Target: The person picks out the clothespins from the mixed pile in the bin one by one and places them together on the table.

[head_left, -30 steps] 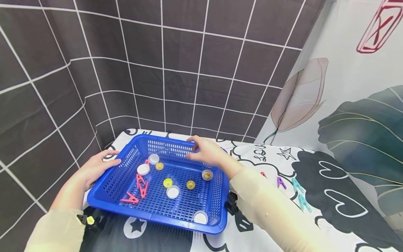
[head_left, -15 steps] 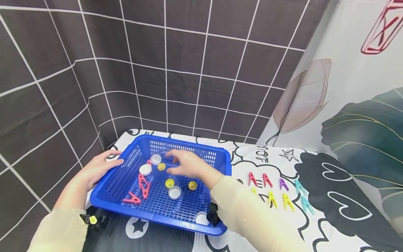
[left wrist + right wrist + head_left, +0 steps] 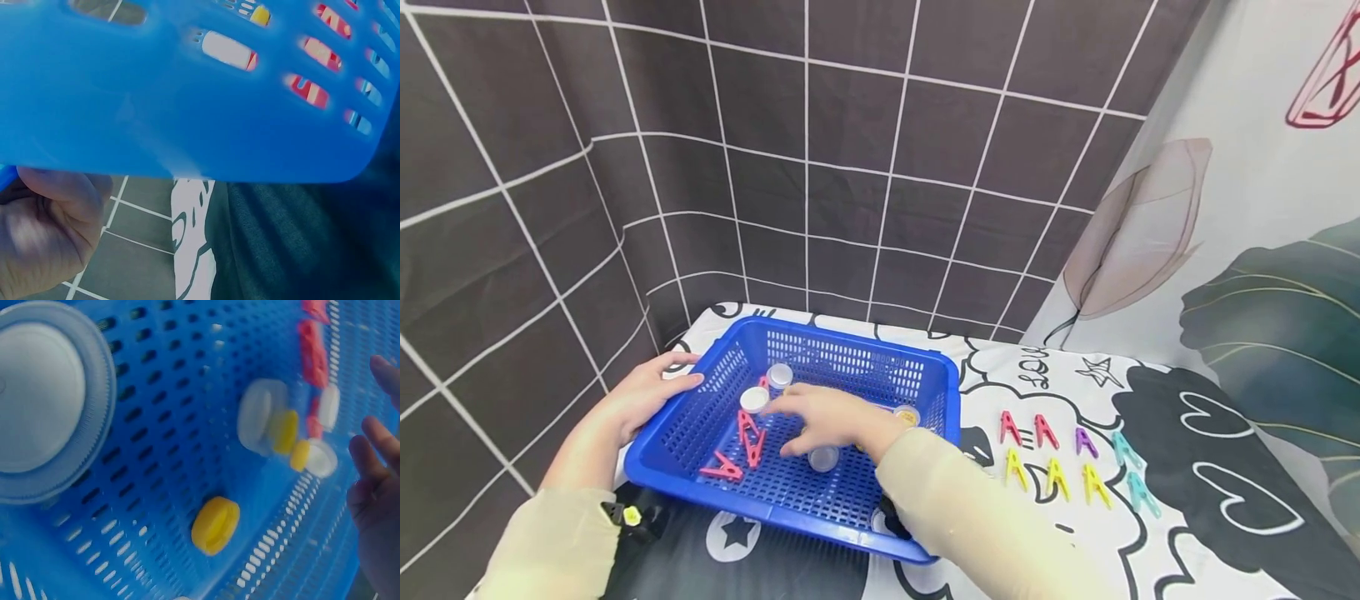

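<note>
A blue plastic basket [image 3: 767,512] with perforated walls sits in front of me. My left hand [image 3: 643,396] grips its left rim. Over the basket floor, my right hand [image 3: 827,417] reaches left with fingers apart, holding nothing. Near its fingertips are a white bottle cap [image 3: 755,400] and several pink clothespins [image 3: 752,450]. A translucent cap [image 3: 779,376] is close to the far left wall; another translucent cap [image 3: 823,458] lies below the hand. The right wrist view shows a yellow cap [image 3: 215,526] and, close up, a large pale cap [image 3: 40,400].
Right of the basket, clothespins lie in rows on the patterned cloth: red [image 3: 1045,431], purple [image 3: 1085,443], yellow [image 3: 1057,479] and teal [image 3: 1142,493]. A dark tiled-pattern curtain [image 3: 850,200] rises behind. The right sleeve [image 3: 970,508] covers the basket's near right corner.
My right hand has moved left and down from the basket's far right side toward the white cap and pink clothespins. The left hand stays on the rim. The view has shifted slightly.
</note>
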Tool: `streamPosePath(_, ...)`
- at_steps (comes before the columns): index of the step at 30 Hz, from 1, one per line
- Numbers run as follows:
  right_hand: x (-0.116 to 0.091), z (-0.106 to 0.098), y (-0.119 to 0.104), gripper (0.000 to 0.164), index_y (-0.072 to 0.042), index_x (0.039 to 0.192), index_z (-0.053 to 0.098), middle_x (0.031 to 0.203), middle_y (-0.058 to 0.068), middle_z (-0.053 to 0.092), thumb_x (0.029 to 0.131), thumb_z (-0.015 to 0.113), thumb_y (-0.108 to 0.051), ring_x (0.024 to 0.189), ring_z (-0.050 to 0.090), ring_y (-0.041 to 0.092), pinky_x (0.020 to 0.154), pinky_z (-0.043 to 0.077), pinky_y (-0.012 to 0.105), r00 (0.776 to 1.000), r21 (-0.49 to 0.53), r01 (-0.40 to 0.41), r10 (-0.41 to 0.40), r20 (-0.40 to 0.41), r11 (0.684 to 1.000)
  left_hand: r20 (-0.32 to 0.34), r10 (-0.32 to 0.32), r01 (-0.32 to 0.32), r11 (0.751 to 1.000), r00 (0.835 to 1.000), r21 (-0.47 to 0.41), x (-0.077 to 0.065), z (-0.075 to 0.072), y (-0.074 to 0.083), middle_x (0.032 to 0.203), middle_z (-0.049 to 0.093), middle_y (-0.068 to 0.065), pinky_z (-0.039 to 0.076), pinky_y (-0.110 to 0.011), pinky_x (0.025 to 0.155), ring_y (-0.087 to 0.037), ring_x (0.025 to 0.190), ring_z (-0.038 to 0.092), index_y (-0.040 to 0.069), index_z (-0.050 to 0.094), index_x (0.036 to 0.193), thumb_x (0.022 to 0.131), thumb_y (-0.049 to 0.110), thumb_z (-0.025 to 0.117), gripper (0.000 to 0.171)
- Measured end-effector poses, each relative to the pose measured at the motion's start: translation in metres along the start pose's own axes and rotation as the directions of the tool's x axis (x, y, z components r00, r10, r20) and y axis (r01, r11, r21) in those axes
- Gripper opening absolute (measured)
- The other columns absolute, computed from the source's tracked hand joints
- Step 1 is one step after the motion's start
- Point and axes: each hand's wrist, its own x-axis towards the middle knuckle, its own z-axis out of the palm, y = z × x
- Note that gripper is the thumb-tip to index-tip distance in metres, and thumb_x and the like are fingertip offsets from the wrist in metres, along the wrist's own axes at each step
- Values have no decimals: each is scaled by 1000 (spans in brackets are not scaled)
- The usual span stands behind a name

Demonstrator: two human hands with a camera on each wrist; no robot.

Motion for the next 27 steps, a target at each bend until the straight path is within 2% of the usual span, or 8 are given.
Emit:
streamPosePath(4,14,10,-6,57,-24,137,49,133,4,46,84,69,-34,119,45,12,98,37,25,996,-30,46,-43,80,999,1,-15,15,1000,1000,-11,-1,-1,-3,126,46,-32,54,-38,71,-24,84,64,5,34,140,92,40,56,64)
streamPosePath(8,20,16,-5,58,-29,137,48,138,2,43,83,70,-34,121,43,12,99,37,28,992,-45,25,-19,123,999,8,-17,17,1000,1000,-18,1,0,-2,126,46,-31,55,-39,71,-24,84,64,5,33,141,92,41,57,65)
streamPosePath(15,23,19,3,53,-30,134,51,131,-1,46,84,70,-31,113,46,10,95,39,25,990,-107,37,-22,140,994,23,-20,22,997,1000,-77,6,0,1,119,51,-30,55,-40,69,-25,81,66,7,33,142,91,38,58,64)
streamPosePath(20,26,22,6,49,-30,132,54,127,-4,47,86,69,-26,109,48,8,93,40,22,989,-108,51,-35,145,993,37,-19,22,995,999,-100,8,1,1,116,55,-29,55,-40,69,-25,80,66,7,32,142,91,37,59,65)
streamPosePath(27,32,27,6,47,-32,132,54,120,-6,48,87,67,-26,102,50,6,88,41,20,987,-98,30,-14,162,995,35,-32,36,993,999,-108,7,-1,-2,115,55,-27,55,-41,68,-25,80,66,8,32,142,92,37,58,64)
